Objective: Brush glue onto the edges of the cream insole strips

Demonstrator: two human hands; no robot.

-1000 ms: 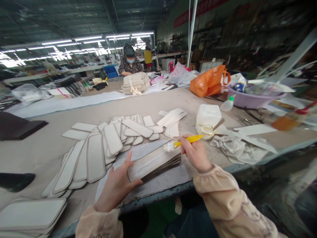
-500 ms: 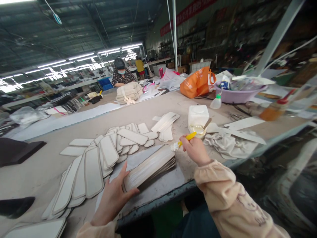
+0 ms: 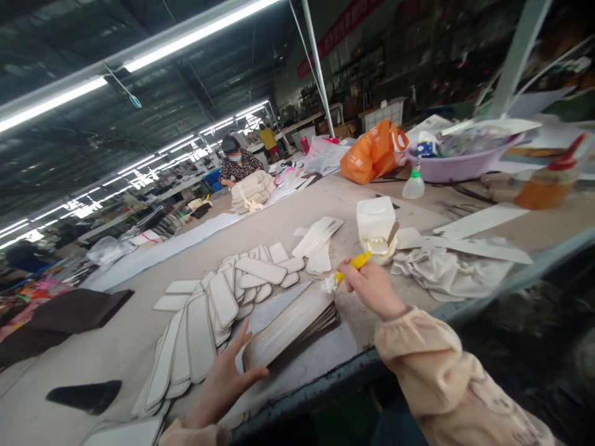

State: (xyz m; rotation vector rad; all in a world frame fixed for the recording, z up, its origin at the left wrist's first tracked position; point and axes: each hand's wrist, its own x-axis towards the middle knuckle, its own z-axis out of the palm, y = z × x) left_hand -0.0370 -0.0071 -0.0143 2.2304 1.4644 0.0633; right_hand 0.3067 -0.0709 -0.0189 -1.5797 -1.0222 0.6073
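Note:
My right hand (image 3: 369, 286) grips the yellow handle of a brush (image 3: 356, 265). Its white-coated bristles touch the far right end of the top piece in a stack of long flat panels (image 3: 290, 325). Streaks of wet-looking white cover that panel. At the stack's near left end rests my left hand (image 3: 232, 371), fingers spread, thumb and forefinger about the corners. Under the stack lies a pale sheet (image 3: 341, 337). Just beyond my right hand stands a cut-open white plastic jug (image 3: 375, 217) with pale glue-like stuff and a brown-handled tool (image 3: 393, 233) in it.
Loose rounded panels (image 3: 202, 334) spread out left of the stack. A crumpled cloth (image 3: 450, 269) lies to the right, near the table edge. Farther back are an orange bag (image 3: 369, 155), a purple basin (image 3: 458, 164) and a small squeeze bottle (image 3: 413, 186). A co-worker (image 3: 237, 162) sits across the table.
The camera view has tilted and shifted, so things on the table sit farther right. The brush stays at the panel's far end, and my left hand keeps its place at the near end.

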